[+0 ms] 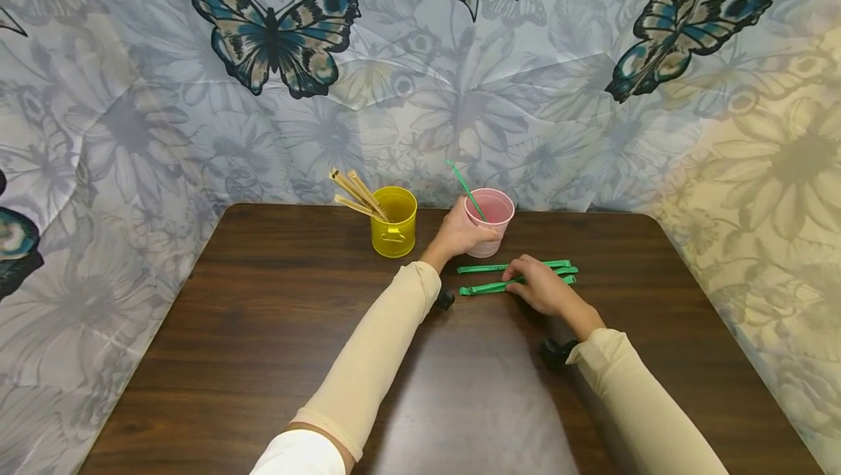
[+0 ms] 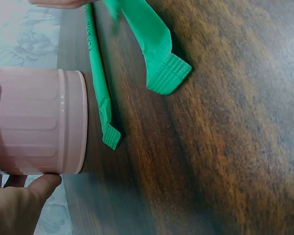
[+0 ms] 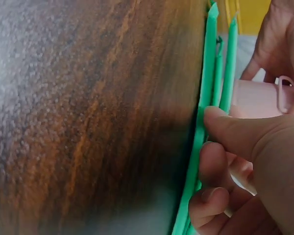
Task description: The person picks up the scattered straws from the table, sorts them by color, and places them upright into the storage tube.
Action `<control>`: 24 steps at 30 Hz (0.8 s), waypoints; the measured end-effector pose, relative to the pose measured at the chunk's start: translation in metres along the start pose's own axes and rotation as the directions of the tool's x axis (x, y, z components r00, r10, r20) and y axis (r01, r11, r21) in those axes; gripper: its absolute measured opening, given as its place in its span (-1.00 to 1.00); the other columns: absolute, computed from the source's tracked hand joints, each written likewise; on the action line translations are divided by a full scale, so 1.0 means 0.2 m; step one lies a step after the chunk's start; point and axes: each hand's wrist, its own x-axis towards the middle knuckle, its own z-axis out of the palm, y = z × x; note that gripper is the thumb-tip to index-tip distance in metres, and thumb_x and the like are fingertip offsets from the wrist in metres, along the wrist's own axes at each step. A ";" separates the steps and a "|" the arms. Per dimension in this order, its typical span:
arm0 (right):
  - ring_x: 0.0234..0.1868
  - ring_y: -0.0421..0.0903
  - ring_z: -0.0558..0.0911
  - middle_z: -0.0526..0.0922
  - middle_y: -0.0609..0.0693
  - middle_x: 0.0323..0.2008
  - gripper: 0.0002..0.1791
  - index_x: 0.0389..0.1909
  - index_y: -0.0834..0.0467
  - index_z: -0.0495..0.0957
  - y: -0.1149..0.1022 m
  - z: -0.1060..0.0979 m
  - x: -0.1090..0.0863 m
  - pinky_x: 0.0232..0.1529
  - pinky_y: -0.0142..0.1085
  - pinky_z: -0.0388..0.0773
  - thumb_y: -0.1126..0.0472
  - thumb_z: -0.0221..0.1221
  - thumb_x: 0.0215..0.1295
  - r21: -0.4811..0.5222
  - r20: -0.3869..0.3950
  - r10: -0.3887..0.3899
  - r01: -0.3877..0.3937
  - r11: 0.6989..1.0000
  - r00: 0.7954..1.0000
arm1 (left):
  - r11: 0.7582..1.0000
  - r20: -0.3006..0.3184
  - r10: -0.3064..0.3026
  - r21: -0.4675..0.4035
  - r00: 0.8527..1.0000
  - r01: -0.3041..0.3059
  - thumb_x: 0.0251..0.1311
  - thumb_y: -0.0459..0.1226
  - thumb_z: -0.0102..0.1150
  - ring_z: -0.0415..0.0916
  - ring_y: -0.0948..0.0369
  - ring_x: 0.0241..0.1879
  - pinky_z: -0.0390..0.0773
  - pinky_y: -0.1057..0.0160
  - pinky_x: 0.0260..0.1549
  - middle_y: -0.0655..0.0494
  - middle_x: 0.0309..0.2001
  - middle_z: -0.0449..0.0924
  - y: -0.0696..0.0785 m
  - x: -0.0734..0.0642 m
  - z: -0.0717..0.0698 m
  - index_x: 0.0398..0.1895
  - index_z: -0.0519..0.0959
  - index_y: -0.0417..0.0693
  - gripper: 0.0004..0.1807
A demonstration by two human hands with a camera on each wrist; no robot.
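Right-hand grip: thumb and fingers of the right hand [image 1: 542, 289] are bent in nearly together on the nearest slim green wrapped stick with crimped ends [image 1: 482, 290], right of centre in the frame. Can't tell if a second one's in the pinch too, the thumb covers it.
Other green sticks: a matching far green stick [image 1: 479, 268] runs just above, its middle behind the fingers. A third green stick [image 1: 570, 271] only pokes out right of the hand in the head view, rest hidden.
Left-hand grip: the left hand [image 1: 463, 230] is wrapped around a pink tapered ribbed cup [image 1: 488, 249], thumb across the front. Most fingers are behind it.
In the cup: one leaning green stick [image 1: 465, 187], bottom end hard to make out.
Left of that: a shiny yellow round bucket [image 1: 406, 230] with tan paper-looking sticks [image 1: 358, 190] leaning out to the upper left, lower ends hidden.
Around: dark brown wood-grain table [image 1: 230, 329], butterfly-print fabric backdrop [image 1: 460, 95] cut off up top, cream sleeves [image 1: 368, 358] crossing the lower frame and blocking some tabletop.
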 end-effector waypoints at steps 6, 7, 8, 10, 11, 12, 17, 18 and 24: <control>-0.06 0.07 0.66 0.62 0.06 -0.16 -0.88 -0.17 0.13 0.61 -0.01 -0.05 -0.03 -0.03 -0.02 0.63 0.33 0.32 0.32 0.014 -0.002 -0.001 0.001 1.000 1.000 | 0.999 -0.001 -0.009 0.032 1.000 0.009 -0.03 -0.15 0.60 0.53 0.08 0.21 0.57 0.11 0.21 0.00 0.24 0.54 0.01 0.00 0.01 0.40 0.25 -0.03 -0.07; -0.05 0.07 0.66 0.63 0.06 -0.16 -0.88 -0.17 0.13 0.61 -0.01 -0.06 -0.03 -0.03 -0.03 0.63 0.33 0.32 0.32 0.015 -0.007 0.003 -0.003 1.000 1.000 | 0.999 -0.001 -0.007 0.034 1.000 0.007 -0.03 -0.15 0.60 0.53 0.08 0.21 0.57 0.11 0.21 0.00 0.24 0.55 0.00 0.00 0.01 0.39 0.26 -0.03 -0.06; -0.04 0.08 0.66 0.63 0.06 -0.14 -0.87 -0.17 0.13 0.61 -0.01 -0.07 -0.04 -0.03 -0.03 0.62 0.33 0.32 0.32 0.018 -0.010 0.008 -0.008 1.000 1.000 | 1.000 -0.002 -0.004 0.030 1.000 0.004 -0.04 -0.15 0.60 0.53 0.08 0.21 0.57 0.11 0.22 0.00 0.24 0.55 0.00 0.00 0.01 0.39 0.26 -0.03 -0.06; -0.03 0.09 0.67 0.64 0.07 -0.13 -0.87 -0.17 0.13 0.61 -0.02 -0.09 -0.05 -0.03 -0.02 0.62 0.34 0.31 0.32 0.025 -0.018 0.016 -0.016 1.000 1.000 | 1.000 -0.009 0.010 0.024 1.000 -0.010 -0.06 -0.14 0.61 0.54 0.09 0.20 0.58 0.12 0.21 0.01 0.23 0.56 -0.01 0.01 0.02 0.38 0.27 -0.03 -0.06; -0.03 0.10 0.66 0.65 0.07 -0.13 -0.87 -0.17 0.14 0.61 -0.02 -0.10 -0.06 -0.03 -0.02 0.62 0.35 0.31 0.32 0.030 -0.023 0.024 -0.023 0.999 0.999 | 1.000 -0.013 0.020 0.017 1.000 -0.020 -0.06 -0.15 0.61 0.54 0.08 0.20 0.58 0.12 0.21 0.00 0.22 0.56 -0.01 0.01 0.02 0.38 0.27 -0.04 -0.06; -0.02 0.10 0.66 0.65 0.07 -0.13 -0.87 -0.17 0.14 0.60 -0.02 -0.12 -0.06 -0.03 -0.02 0.62 0.35 0.31 0.32 0.031 -0.027 0.030 -0.029 0.999 0.999 | 1.000 -0.014 0.025 0.013 1.000 -0.025 -0.06 -0.15 0.61 0.54 0.08 0.20 0.58 0.12 0.21 0.00 0.23 0.56 -0.01 0.01 0.02 0.38 0.27 -0.04 -0.06; -0.12 0.03 0.63 0.67 0.05 -0.12 -0.88 -0.15 0.16 0.59 -0.03 -0.20 -0.07 -0.12 -0.13 0.57 0.34 0.29 0.34 0.037 -0.053 0.060 -0.058 0.998 0.997 | 1.000 -0.020 0.023 0.007 1.000 -0.023 -0.07 -0.17 0.62 0.55 0.07 0.19 0.57 0.11 0.22 -0.01 0.22 0.57 -0.01 0.00 0.02 0.37 0.28 -0.05 -0.07; -0.16 -0.01 0.62 0.67 0.05 -0.12 -0.88 -0.14 0.15 0.59 -0.04 -0.21 -0.07 -0.15 -0.17 0.56 0.34 0.29 0.35 0.036 -0.064 0.061 -0.059 0.998 0.996 | 1.000 -0.020 0.021 0.006 1.000 -0.021 -0.07 -0.18 0.62 0.55 0.06 0.19 0.57 0.10 0.22 -0.02 0.21 0.57 -0.01 0.00 0.02 0.36 0.28 -0.05 -0.07; -0.47 -0.19 0.50 0.70 -0.02 -0.30 -0.86 -0.12 0.09 0.60 -0.09 -0.34 -0.06 -0.44 -0.36 0.48 0.30 0.30 0.36 0.064 -0.173 0.062 -0.052 0.997 0.983 | 1.000 -0.010 0.028 -0.013 1.000 -0.029 -0.07 -0.19 0.62 0.53 0.09 0.21 0.57 0.11 0.23 0.01 0.23 0.56 -0.01 0.00 0.02 0.39 0.26 -0.01 -0.05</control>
